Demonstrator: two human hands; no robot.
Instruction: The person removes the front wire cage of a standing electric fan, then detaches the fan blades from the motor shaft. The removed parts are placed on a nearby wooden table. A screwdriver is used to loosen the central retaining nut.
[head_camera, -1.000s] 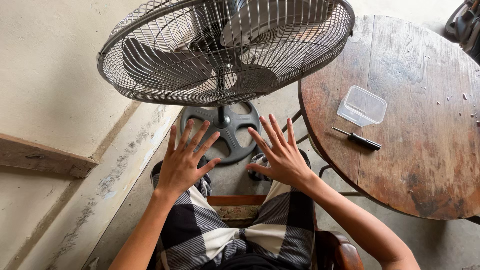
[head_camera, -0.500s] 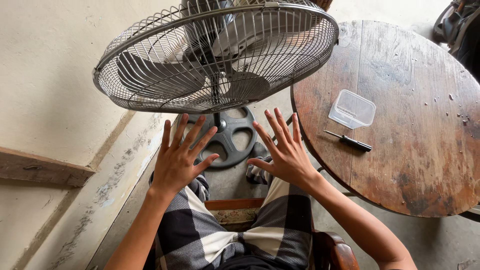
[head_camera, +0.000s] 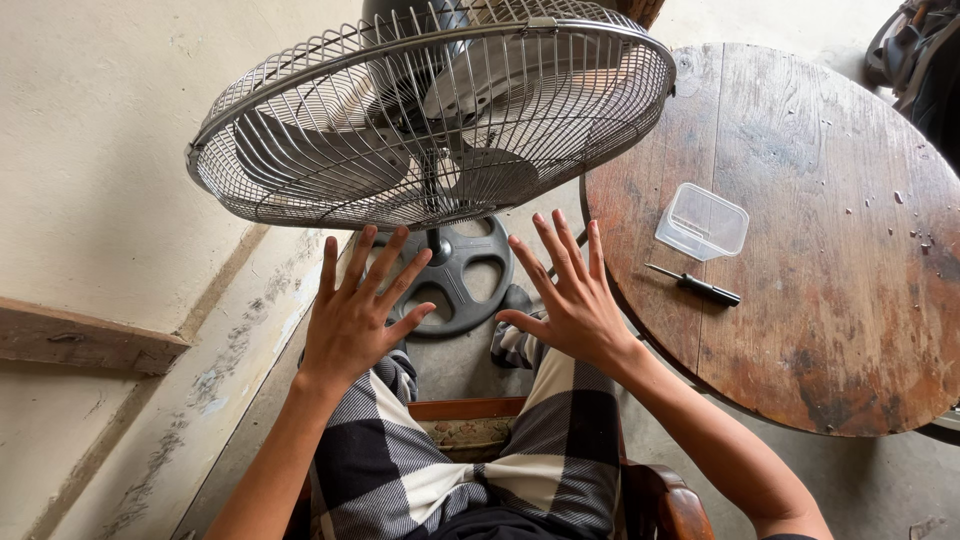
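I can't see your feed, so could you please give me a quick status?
Left hand and right hand open, fingers spread, holding nothing. Fan just ahead, untouched. Screwdriver and clear box on round table.

Both hands are spread flat with fingers splayed, palms down and holding nothing: the left hand (head_camera: 355, 315) and the right hand (head_camera: 567, 295) hover side by side just below the wire guard of a standing fan (head_camera: 430, 120). The fan's dark round base (head_camera: 455, 280) lies between and beyond them. To the right of the right hand, on a worn round wooden table (head_camera: 800, 330), rest a screwdriver (head_camera: 695, 285) and, just past it, a clear plastic box (head_camera: 702, 221).
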